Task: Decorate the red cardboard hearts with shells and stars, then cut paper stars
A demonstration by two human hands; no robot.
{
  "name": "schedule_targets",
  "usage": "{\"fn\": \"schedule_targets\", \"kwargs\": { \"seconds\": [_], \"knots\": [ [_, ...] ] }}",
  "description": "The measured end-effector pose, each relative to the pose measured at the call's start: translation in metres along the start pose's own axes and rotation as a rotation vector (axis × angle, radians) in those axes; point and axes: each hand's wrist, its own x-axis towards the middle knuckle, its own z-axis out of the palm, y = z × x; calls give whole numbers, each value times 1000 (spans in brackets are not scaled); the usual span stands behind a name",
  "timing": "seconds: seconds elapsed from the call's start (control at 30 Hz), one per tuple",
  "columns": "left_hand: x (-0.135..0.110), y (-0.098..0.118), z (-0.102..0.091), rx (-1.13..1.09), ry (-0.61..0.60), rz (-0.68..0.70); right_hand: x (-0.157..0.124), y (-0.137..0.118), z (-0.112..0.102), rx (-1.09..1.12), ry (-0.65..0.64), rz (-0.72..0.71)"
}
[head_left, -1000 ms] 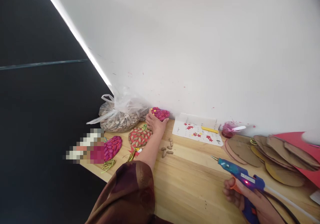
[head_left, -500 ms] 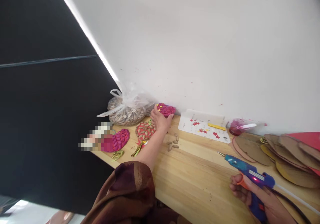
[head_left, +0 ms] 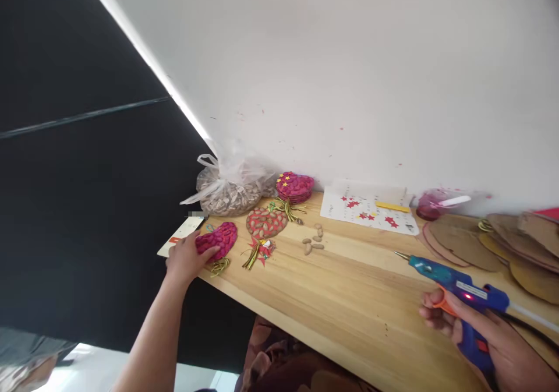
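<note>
My left hand (head_left: 186,258) reaches to the table's left corner and closes its fingers on a pink seed-covered heart (head_left: 218,239) lying flat there. A second, reddish seed heart (head_left: 265,223) with a ribbon tail lies just to its right. Further back near the wall rests a stack of pink seed hearts (head_left: 294,186) with small yellow stars, touched by neither hand. My right hand (head_left: 489,336) at the lower right grips a blue hot glue gun (head_left: 454,290), nozzle pointing left, its red light on.
A clear bag of seeds (head_left: 227,194) stands in the back corner. Loose seeds (head_left: 313,243) lie on the wooden table (head_left: 349,299). A star sticker sheet (head_left: 367,212), a pink cup (head_left: 430,204) and cardboard heart cutouts (head_left: 493,243) sit along the wall. A card (head_left: 181,235) lies at the left edge.
My left hand let go of the pink starred heart by the wall and moved left and nearer, onto the pink heart at the table's corner. The glue gun stayed in my right hand.
</note>
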Motion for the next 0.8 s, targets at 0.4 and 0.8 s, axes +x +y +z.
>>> {"fn": "schedule_targets", "kwargs": {
  "seconds": [0.4, 0.8],
  "knots": [
    [25, -15, 10, 151, -208, 122, -9, -17, 19, 89, -4, -2],
    [-15, -11, 14, -294, -102, -8, -4, -14, 11, 82, -64, -14]
  ]
}}
